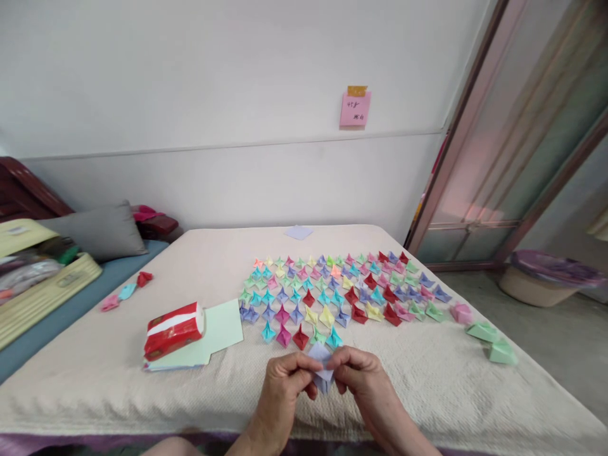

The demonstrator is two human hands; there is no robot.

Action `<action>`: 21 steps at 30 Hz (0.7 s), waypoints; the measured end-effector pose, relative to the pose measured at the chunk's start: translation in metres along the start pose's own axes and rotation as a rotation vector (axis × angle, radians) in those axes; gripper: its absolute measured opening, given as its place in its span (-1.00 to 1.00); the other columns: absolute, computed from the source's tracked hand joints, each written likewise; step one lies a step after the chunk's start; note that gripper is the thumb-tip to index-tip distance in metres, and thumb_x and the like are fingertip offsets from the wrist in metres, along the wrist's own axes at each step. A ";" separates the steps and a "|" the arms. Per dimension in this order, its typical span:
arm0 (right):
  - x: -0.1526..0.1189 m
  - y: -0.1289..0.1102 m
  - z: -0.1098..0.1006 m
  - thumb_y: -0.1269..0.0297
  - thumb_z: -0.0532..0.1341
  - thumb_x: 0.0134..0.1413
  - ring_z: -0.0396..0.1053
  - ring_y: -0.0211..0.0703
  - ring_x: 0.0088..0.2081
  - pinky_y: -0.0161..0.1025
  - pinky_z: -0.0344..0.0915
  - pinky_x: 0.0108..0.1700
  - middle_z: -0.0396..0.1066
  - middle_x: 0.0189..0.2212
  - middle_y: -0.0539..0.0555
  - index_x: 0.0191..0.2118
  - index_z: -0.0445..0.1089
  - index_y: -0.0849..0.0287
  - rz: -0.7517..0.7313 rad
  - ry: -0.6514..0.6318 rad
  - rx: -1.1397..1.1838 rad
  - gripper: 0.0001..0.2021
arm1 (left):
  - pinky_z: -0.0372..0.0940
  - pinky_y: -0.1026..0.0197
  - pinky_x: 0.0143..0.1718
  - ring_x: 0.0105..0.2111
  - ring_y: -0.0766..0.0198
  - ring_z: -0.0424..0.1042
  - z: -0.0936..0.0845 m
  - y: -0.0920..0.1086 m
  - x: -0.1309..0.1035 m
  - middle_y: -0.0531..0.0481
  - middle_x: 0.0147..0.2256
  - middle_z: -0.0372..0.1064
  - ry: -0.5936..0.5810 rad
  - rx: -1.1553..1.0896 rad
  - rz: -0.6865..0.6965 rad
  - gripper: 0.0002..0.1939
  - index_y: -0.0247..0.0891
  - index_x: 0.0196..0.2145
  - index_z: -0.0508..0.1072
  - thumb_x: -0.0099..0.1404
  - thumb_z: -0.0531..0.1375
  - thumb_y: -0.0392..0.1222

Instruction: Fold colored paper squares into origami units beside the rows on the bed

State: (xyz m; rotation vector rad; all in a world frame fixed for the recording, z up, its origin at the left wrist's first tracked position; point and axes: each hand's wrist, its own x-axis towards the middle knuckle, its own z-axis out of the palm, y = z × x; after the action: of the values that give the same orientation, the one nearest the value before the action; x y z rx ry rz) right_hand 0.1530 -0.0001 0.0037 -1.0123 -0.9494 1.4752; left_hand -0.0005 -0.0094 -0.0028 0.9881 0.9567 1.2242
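Between my two hands is a small piece of folded lavender paper (pixel 322 370), its upper corner pointing away from me. My left hand (pixel 287 386) pinches its left edge between thumb and fingers. On the opposite edge, my right hand (pixel 363 380) pinches it in the same way. Just beyond my hands stand rows of small folded paper boats (pixel 301 337) in red, pink, blue, yellow and green. The fingers partly cover the sides of the lavender piece.
A red tissue pack (pixel 175 329) lies on light green paper sheets (pixel 223 326) to the left. Larger folded green pieces (pixel 502 352) sit near the right edge. A lavender square (pixel 299 232) lies at the back, below a pink note (pixel 355 109) on the wall. A bin (pixel 546 278) stands right.
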 end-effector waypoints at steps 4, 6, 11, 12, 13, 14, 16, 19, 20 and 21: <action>-0.001 -0.006 -0.001 0.46 0.26 -0.26 0.19 -0.32 -0.59 -0.33 0.07 -0.48 0.31 -0.68 -0.07 -0.64 0.50 0.18 -0.033 -0.029 -0.026 -0.89 | 0.15 0.29 -0.52 -0.60 0.33 0.32 0.000 0.002 0.000 0.05 -0.64 0.37 -0.031 -0.033 -0.006 -0.85 -0.30 -0.50 0.60 0.09 0.21 -0.37; -0.001 -0.009 -0.001 0.47 0.25 -0.26 0.22 -0.30 -0.57 -0.32 0.11 -0.46 0.32 -0.65 -0.06 -0.64 0.51 0.16 -0.047 -0.055 -0.054 -0.88 | 0.15 0.28 -0.51 -0.59 0.32 0.32 -0.001 0.004 0.001 0.05 -0.63 0.37 -0.049 -0.015 0.000 -0.84 -0.29 -0.51 0.60 0.10 0.20 -0.37; -0.001 -0.014 -0.001 0.49 0.21 -0.29 0.26 -0.27 -0.53 -0.30 0.17 -0.42 0.33 -0.61 -0.05 -0.65 0.52 0.13 -0.062 -0.068 -0.107 -0.83 | 0.17 0.27 -0.44 -0.56 0.31 0.32 -0.002 0.010 0.002 0.05 -0.63 0.36 -0.094 0.113 0.028 -0.82 -0.28 -0.54 0.59 0.13 0.20 -0.36; -0.001 -0.015 -0.001 0.49 0.20 -0.30 0.26 -0.26 -0.53 -0.30 0.18 -0.42 0.33 -0.61 -0.04 -0.65 0.53 0.13 -0.065 -0.069 -0.118 -0.82 | 0.17 0.27 -0.43 -0.55 0.31 0.32 -0.003 0.012 0.002 0.06 -0.63 0.35 -0.101 0.142 0.034 -0.82 -0.28 -0.54 0.59 0.13 0.20 -0.35; -0.001 -0.015 -0.001 0.49 0.19 -0.31 0.26 -0.25 -0.52 -0.30 0.18 -0.42 0.34 -0.61 -0.04 -0.65 0.53 0.12 -0.068 -0.070 -0.128 -0.81 | 0.17 0.26 -0.42 -0.55 0.30 0.32 -0.003 0.013 0.002 0.06 -0.63 0.35 -0.108 0.170 0.041 -0.82 -0.28 -0.55 0.59 0.13 0.20 -0.34; -0.001 -0.015 -0.001 0.49 0.19 -0.31 0.26 -0.24 -0.52 -0.29 0.18 -0.42 0.34 -0.61 -0.03 -0.65 0.54 0.12 -0.070 -0.072 -0.138 -0.80 | 0.18 0.26 -0.42 -0.54 0.30 0.32 -0.003 0.015 0.003 0.06 -0.63 0.35 -0.113 0.195 0.048 -0.82 -0.27 -0.55 0.59 0.13 0.20 -0.34; 0.000 -0.016 -0.002 0.50 0.18 -0.32 0.26 -0.23 -0.51 -0.29 0.19 -0.43 0.35 -0.61 -0.02 -0.66 0.54 0.11 -0.074 -0.078 -0.156 -0.79 | 0.18 0.25 -0.40 -0.53 0.29 0.33 -0.004 0.018 0.003 0.05 -0.62 0.35 -0.125 0.234 0.058 -0.81 -0.27 -0.55 0.60 0.13 0.19 -0.34; 0.001 -0.018 -0.003 0.50 0.16 -0.34 0.28 -0.20 -0.49 -0.28 0.20 -0.42 0.36 -0.60 0.00 -0.65 0.55 0.11 -0.086 -0.097 -0.202 -0.77 | 0.18 0.25 -0.37 -0.51 0.28 0.33 -0.005 0.020 0.003 0.04 -0.61 0.36 -0.134 0.272 0.075 -0.78 -0.26 -0.55 0.60 0.13 0.17 -0.35; 0.001 -0.018 -0.003 0.50 0.15 -0.35 0.28 -0.20 -0.48 -0.28 0.20 -0.42 0.36 -0.60 0.00 -0.65 0.55 0.11 -0.091 -0.105 -0.220 -0.77 | 0.18 0.24 -0.37 -0.51 0.27 0.33 -0.005 0.021 0.003 0.04 -0.61 0.36 -0.136 0.281 0.079 -0.77 -0.25 -0.55 0.60 0.13 0.16 -0.35; 0.002 -0.018 -0.004 0.50 0.15 -0.35 0.28 -0.19 -0.48 -0.28 0.21 -0.41 0.36 -0.60 0.01 -0.65 0.55 0.11 -0.096 -0.110 -0.235 -0.76 | 0.18 0.24 -0.37 -0.51 0.27 0.33 -0.005 0.022 0.003 0.04 -0.61 0.36 -0.135 0.289 0.082 -0.76 -0.25 -0.56 0.60 0.13 0.15 -0.36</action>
State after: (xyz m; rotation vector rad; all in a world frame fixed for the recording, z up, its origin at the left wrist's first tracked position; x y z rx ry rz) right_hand 0.1621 0.0038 0.0193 -1.0458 -1.2562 1.3729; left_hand -0.0110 -0.0044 0.0163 1.3325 1.0119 1.0892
